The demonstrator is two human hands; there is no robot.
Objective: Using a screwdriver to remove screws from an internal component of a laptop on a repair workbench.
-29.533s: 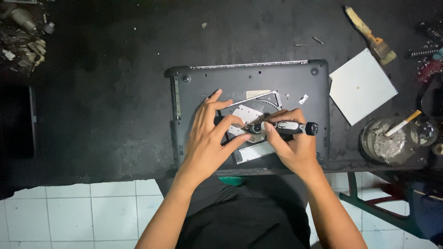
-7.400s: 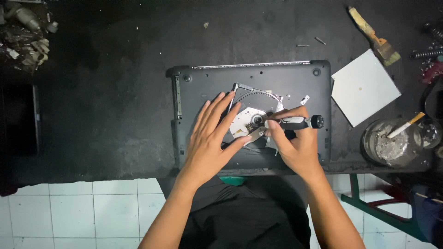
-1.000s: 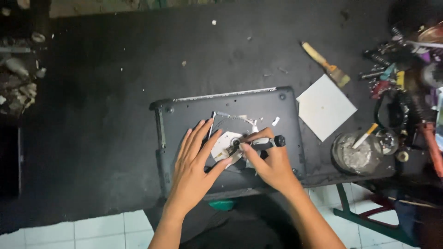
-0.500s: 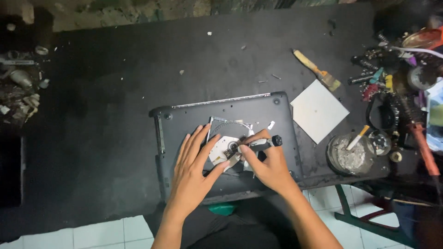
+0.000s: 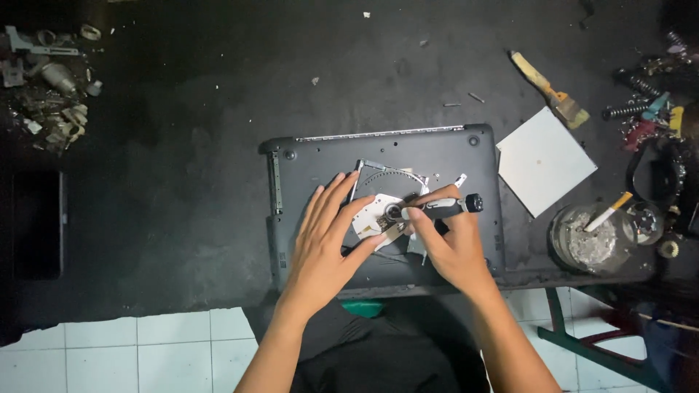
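A dark grey laptop base (image 5: 320, 156) lies upside down on the black table. On top of it rests a small silver metal drive part (image 5: 373, 212) with a round hub. My left hand (image 5: 326, 244) lies flat on that part, fingers spread, pressing it down. My right hand (image 5: 450, 246) grips a small black-and-silver screwdriver (image 5: 444, 209), held nearly flat, with its tip at the hub of the metal part.
A white square sheet (image 5: 545, 160) and a paintbrush (image 5: 547, 91) lie to the right. A glass jar (image 5: 588, 239) stands near the table's front right edge. Tools and springs (image 5: 648, 109) crowd the far right; metal scraps (image 5: 47, 87) sit at far left.
The view has shifted, so the laptop base now appears further right and higher. Both hands keep the same hold on the metal part and screwdriver.
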